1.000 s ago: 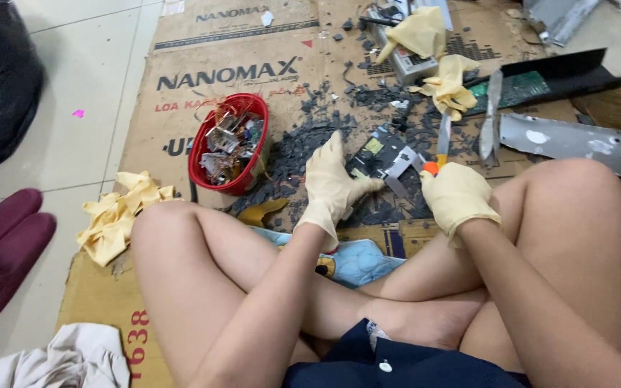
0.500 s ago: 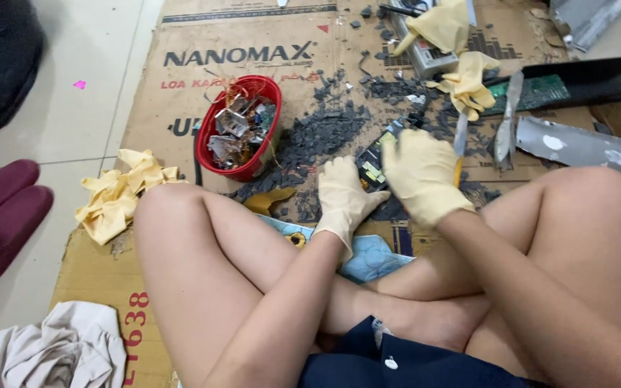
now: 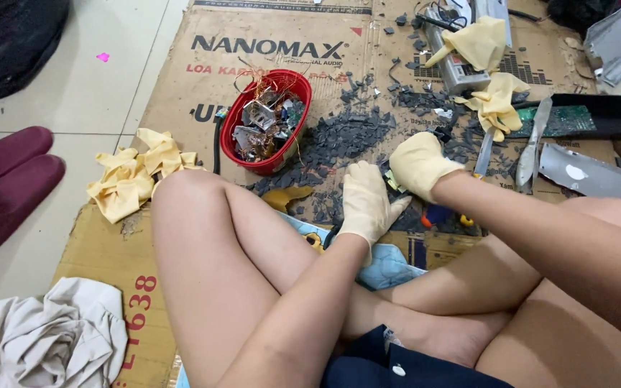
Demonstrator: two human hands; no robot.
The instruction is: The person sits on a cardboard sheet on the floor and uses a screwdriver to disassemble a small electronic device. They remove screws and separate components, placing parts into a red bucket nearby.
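Left hand [image 3: 365, 203] and right hand [image 3: 417, 165], both gloved, close together on a small part [image 3: 395, 184] at frame centre, grip unclear. Best kept low over the cardboard [image 3: 181, 93], scraps going into the red bowl [image 3: 267, 122] upper left.

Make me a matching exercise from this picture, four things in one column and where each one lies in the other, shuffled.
Things:
1. round red plastic bowl of metal scraps
2. crumpled yellow rubber gloves
3. dark maroon slippers
4. green circuit board

Places:
A. on the tiled floor, far left
B. on the cardboard, beside the grey chip pile
C. upper right, inside a black casing
D. at the cardboard's left edge, by the knee

Pairs: 1-B, 2-D, 3-A, 4-C
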